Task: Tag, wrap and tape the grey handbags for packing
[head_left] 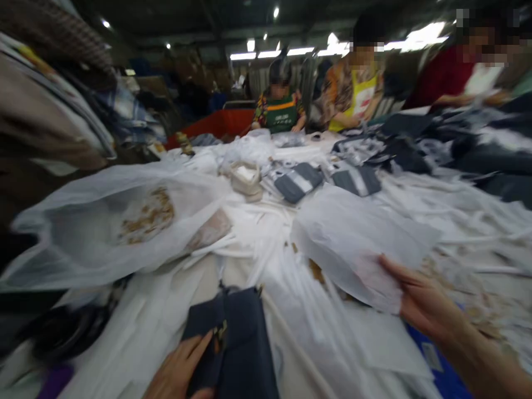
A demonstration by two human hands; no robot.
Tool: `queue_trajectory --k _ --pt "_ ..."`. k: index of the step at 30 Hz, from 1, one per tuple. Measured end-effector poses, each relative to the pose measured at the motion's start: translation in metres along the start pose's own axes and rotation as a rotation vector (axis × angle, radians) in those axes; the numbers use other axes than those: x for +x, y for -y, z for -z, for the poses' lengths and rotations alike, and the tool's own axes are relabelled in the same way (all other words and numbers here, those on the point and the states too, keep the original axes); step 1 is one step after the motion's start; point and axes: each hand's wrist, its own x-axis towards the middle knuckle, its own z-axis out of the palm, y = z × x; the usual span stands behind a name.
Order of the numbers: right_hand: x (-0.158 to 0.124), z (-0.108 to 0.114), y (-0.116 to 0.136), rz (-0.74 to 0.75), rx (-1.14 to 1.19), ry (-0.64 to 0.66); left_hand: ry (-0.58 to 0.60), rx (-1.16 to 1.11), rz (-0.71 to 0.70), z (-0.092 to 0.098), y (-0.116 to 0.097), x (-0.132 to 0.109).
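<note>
My left hand (180,368) is at the bottom edge, fingers closed on a dark navy pouch (239,343) with a small metal clasp. It lies on white tissue paper. My right hand (419,302) reaches in from the lower right and grips the corner of a translucent white tissue sheet (357,238), thumb on top. The whole view is smeared by motion.
A large clear plastic bag (103,227) holding tan scraps lies at left. Several grey pouches in plastic (297,180) sit mid-table, with dark pouches heaped at right (477,149). Three other people work at the far side. Clothing hangs at upper left.
</note>
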Motion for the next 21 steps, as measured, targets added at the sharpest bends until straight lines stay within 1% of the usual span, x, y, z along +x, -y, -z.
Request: queue_trajectory --k 1,2,3,4,6,8,10,12,14,15,16,17,18,19,21 --pt "-0.011 -0.003 -0.02 -0.054 -0.005 -0.02 0.018 0.038 -0.081 -0.001 0.002 -0.012" --pt "-0.022 -0.005 -0.04 -0.094 -0.013 -0.028 0.052 0.08 -0.156 0.0 0.003 -0.019" --pt "-0.033 -0.007 -0.058 -0.122 -0.027 -0.017 0.045 0.13 -0.185 0.0 0.002 -0.021" --pt "-0.043 -0.008 -0.074 -0.136 -0.045 -0.007 0.053 0.183 -0.206 0.001 0.0 -0.02" --pt "-0.06 -0.009 -0.101 -0.118 -0.115 0.015 0.065 0.27 -0.221 0.004 -0.004 -0.013" --pt "-0.072 -0.009 -0.117 -0.052 -0.233 0.013 0.067 0.334 -0.242 0.006 -0.008 -0.007" --pt "-0.081 -0.008 -0.122 0.034 -0.392 -0.015 0.049 0.374 -0.274 0.006 -0.009 -0.002" --pt "-0.087 -0.008 -0.121 0.16 -0.565 -0.095 0.036 0.392 -0.309 0.004 -0.009 0.001" --pt "-0.092 -0.01 -0.118 0.321 -0.728 -0.215 0.036 0.39 -0.335 0.002 -0.009 0.004" --pt "-0.093 -0.012 -0.116 0.421 -0.805 -0.251 0.035 0.385 -0.347 0.004 -0.01 0.005" --pt "-0.093 -0.014 -0.115 0.528 -0.878 -0.249 0.031 0.374 -0.355 0.007 -0.01 0.008" --pt "-0.092 -0.017 -0.115 0.626 -0.943 -0.208 0.022 0.36 -0.36 0.013 -0.011 0.01" --pt "-0.09 -0.021 -0.115 0.709 -0.998 -0.137 0.007 0.34 -0.361 0.02 -0.011 0.015" --pt "-0.087 -0.027 -0.115 0.771 -1.04 -0.054 -0.015 0.315 -0.355 0.03 -0.01 0.02" --pt "-0.077 -0.041 -0.115 0.839 -1.084 0.121 -0.075 0.253 -0.32 0.053 -0.004 0.036"
